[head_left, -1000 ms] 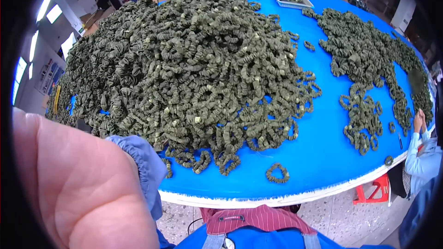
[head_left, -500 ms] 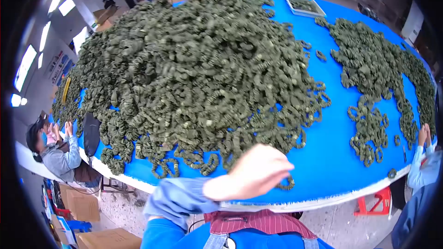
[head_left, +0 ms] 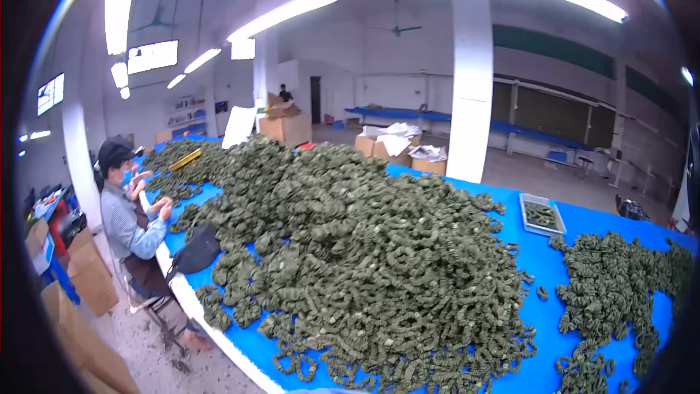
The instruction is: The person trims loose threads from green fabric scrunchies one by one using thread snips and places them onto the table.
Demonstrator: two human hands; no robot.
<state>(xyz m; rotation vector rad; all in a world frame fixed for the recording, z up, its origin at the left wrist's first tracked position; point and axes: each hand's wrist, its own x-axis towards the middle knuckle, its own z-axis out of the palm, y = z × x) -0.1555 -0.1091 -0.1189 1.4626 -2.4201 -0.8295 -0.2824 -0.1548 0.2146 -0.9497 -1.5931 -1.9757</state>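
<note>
Neither of my hands shows in the head view. A large heap of dark green ruffled fabric rings (head_left: 379, 255) lies on a blue-covered table (head_left: 543, 266). Several loose rings rest along the heap's near edge. To the right is a smaller pile of the same rings (head_left: 601, 284). A white tray (head_left: 542, 215) with some green rings in it stands at the back right. At the very bottom edge a small bit of pale blue cloth shows, too little to tell what it is.
A person (head_left: 131, 208) in a dark cap sits at the left table edge, hands raised together. A black bag (head_left: 197, 249) lies near that edge. Cardboard boxes (head_left: 91, 273) stand on the floor at left. Behind the table are more boxes (head_left: 286, 128) and a white pillar (head_left: 470, 95).
The view has swung up and to the left, bringing in the room. A hand over the near table edge half a second ago has gone out of view.
</note>
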